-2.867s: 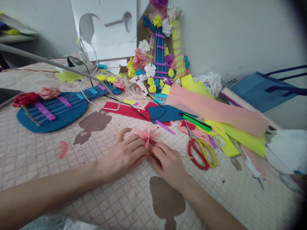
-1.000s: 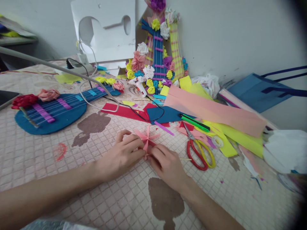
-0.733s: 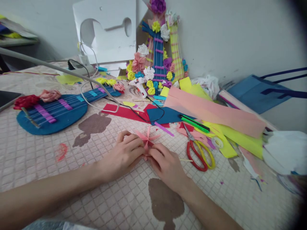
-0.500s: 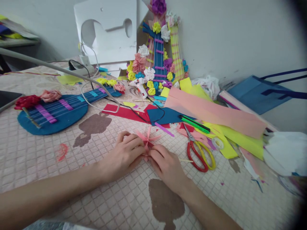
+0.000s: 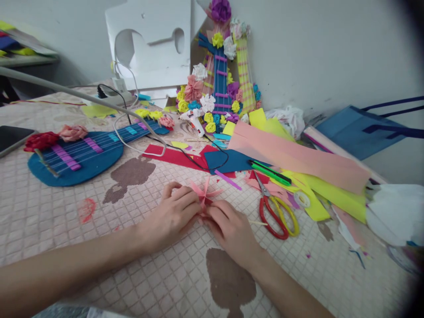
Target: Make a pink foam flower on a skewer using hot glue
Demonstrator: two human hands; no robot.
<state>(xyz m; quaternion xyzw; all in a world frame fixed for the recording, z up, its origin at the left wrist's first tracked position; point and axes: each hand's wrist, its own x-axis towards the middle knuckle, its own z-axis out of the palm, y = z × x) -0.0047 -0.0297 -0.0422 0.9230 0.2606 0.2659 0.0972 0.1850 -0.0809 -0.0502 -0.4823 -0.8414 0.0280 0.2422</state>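
Observation:
Between my two hands is a pink paper flower (image 5: 206,192) with narrow petals spread like a star, just above the tablecloth. My left hand (image 5: 179,208) pinches its near left side, fingers curled. My right hand (image 5: 228,223) closes on the flower's right side, thumb and fingers together. The fingers hide the flower's base. A thin pale stick (image 5: 257,222) juts out to the right from behind my right hand. Close by on the right lie scissors (image 5: 274,212) with one red and one yellow handle.
A blue paper guitar (image 5: 82,159) with paper roses lies at left. Behind are a white glue gun (image 5: 194,121) with its cord, red strips (image 5: 175,157), a green cutter (image 5: 271,172), tape (image 5: 302,198) and pink crepe paper (image 5: 298,154). Flower-covered paper guitars (image 5: 221,79) lean against the wall.
The view has shifted very slightly. My hands stay on the pink flower with almost the same grip; only the fingers have moved a little.

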